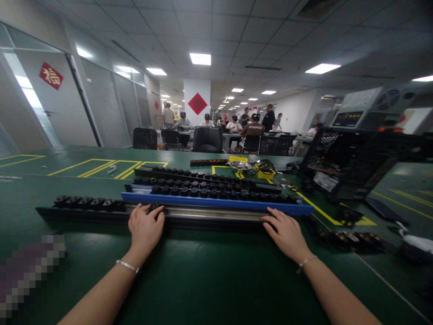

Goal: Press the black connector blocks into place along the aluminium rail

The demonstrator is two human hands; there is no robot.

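Note:
A long black rail [209,220] with a metallic channel lies across the green table, several black round pieces [84,203] seated at its left end. My left hand [145,228] rests on this rail, its thumb and index finger around one black piece [154,207]. Toward the rail's right end, my right hand [283,232] touches the edge with fingers apart and nothing held. Just behind lies a blue rail [216,202], with rows of black pieces [203,192] in further rails beyond it.
An open black computer case [338,158] stands at the right back. Loose black parts [355,240] lie right of my right hand. Cables and a yellow tray [265,174] sit behind the rails. People are at tables in the background.

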